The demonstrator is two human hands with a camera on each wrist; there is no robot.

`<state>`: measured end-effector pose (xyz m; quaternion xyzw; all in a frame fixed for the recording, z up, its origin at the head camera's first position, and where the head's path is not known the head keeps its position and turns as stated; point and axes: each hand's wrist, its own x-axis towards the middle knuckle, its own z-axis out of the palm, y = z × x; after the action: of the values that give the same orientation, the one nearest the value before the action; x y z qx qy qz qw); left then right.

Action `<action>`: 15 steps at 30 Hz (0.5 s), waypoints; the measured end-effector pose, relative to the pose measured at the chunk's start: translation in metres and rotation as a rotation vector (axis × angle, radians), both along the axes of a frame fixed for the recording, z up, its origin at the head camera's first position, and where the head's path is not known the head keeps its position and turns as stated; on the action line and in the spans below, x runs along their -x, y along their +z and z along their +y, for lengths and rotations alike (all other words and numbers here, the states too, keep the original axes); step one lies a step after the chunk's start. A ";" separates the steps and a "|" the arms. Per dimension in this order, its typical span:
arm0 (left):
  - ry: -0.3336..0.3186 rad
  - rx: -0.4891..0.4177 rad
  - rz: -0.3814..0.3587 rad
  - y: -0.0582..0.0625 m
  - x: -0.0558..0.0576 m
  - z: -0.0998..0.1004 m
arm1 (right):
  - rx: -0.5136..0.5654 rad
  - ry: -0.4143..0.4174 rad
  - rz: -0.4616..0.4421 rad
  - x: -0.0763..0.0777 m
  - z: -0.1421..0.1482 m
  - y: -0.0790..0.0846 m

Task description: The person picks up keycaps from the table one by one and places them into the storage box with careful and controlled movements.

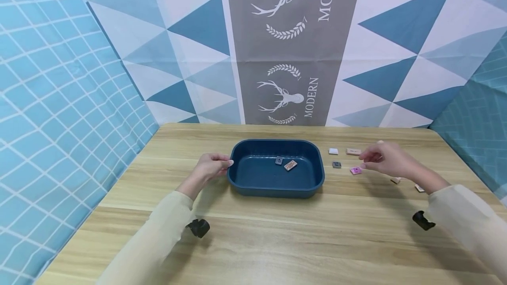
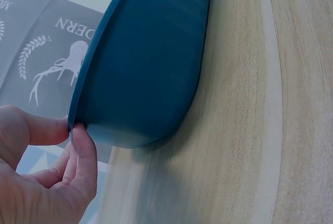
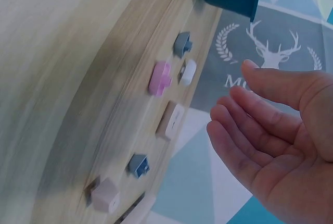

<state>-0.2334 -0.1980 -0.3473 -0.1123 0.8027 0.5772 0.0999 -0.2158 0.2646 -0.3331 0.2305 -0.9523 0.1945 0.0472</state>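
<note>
My left hand (image 1: 207, 167) pinches the left rim of a dark blue plastic basin (image 1: 273, 191) between thumb and fingers, as the left wrist view also shows. Inside the basin lie a grey keycap (image 1: 279, 160) and a beige keycap (image 1: 291, 165). My right hand (image 1: 387, 160) hovers over the table at the right, fingers loosely bent and nothing between them. Closest to its fingertips in the head view is a pink keycap (image 1: 355, 170) with its stem side up. A blue-grey keycap (image 3: 139, 165) shows in the right wrist view; the hand covers it in the head view.
Right of the basin lie a white keycap (image 1: 333, 151), a grey keycap (image 1: 336, 165) and a long beige keycap (image 1: 353, 151). Farther right are two more light keycaps, one (image 1: 395, 180) partly under the forearm. A patterned cloth (image 1: 206, 47) hangs behind the wooden table (image 1: 253, 241).
</note>
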 end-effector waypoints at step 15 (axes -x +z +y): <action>0.004 0.005 -0.010 -0.001 0.001 -0.002 | -0.034 -0.101 -0.061 -0.005 0.018 -0.011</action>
<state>-0.2341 -0.1995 -0.3484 -0.1172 0.8033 0.5749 0.1026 -0.2110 0.2828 -0.3444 0.1770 -0.9668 0.1828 0.0238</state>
